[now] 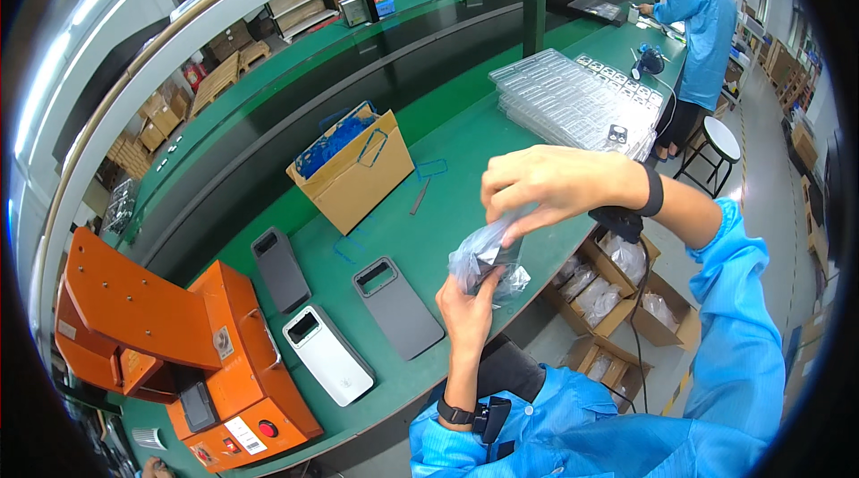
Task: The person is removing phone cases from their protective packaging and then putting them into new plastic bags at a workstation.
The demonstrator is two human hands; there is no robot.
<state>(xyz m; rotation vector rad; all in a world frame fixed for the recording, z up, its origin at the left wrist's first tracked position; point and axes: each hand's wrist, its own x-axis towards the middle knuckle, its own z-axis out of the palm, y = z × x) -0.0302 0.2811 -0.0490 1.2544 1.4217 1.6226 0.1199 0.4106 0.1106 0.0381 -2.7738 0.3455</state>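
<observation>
A crinkled clear plastic bag [467, 263] with something dark and shiny in it is held over the table's near edge. My left hand [467, 312] is closed round its lower part. From above, my right hand [550, 187] pinches the bag's upper end. What lies inside is too covered to name. To the left on the green table [470, 187] lie a grey phone back cover stack [398, 312], a white phone back cover stack [333, 360] and a dark grey phone back cover stack [281, 272], each with a camera cutout.
An orange press machine [237, 362] stands at the left. Behind the covers is a cardboard box [362, 178] of blue frames. Stacked clear trays [564, 98] fill the far right. Open cartons [608, 317] hold bags below. A co-worker [702, 26] stands beyond; another person's hand [157, 467] shows lower left.
</observation>
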